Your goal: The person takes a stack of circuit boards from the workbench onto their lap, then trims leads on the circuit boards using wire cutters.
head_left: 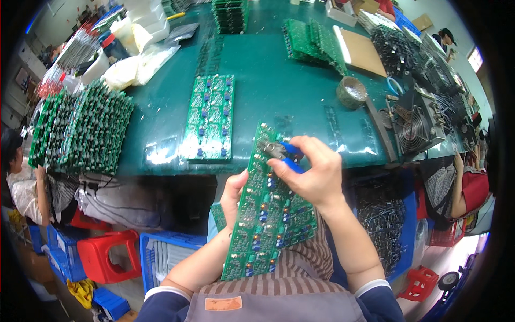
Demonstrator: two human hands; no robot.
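My left hand (234, 194) grips the left edge of a long green circuit board (252, 214), which stands tilted over my lap. Small blue, orange and white parts dot its face. In my right hand (319, 170) is a pair of cutters (274, 149) with blue handles, the metal jaws against the board's upper end. Whether the jaws are closed on a part is too small to tell. More green board (301, 228) shows behind the held one, over my striped apron (322, 257). A similar circuit board (210, 118) lies flat on the green table (268, 70) beyond my hands.
Tall stacks of green boards (80, 129) stand at the left; more boards (314, 43) lie at the far right. A round tin (351, 92), a fan (410, 129) and blue tape (395, 86) are on the right. Below are a red stool (110, 256) and blue crates (171, 252). People sit at both sides.
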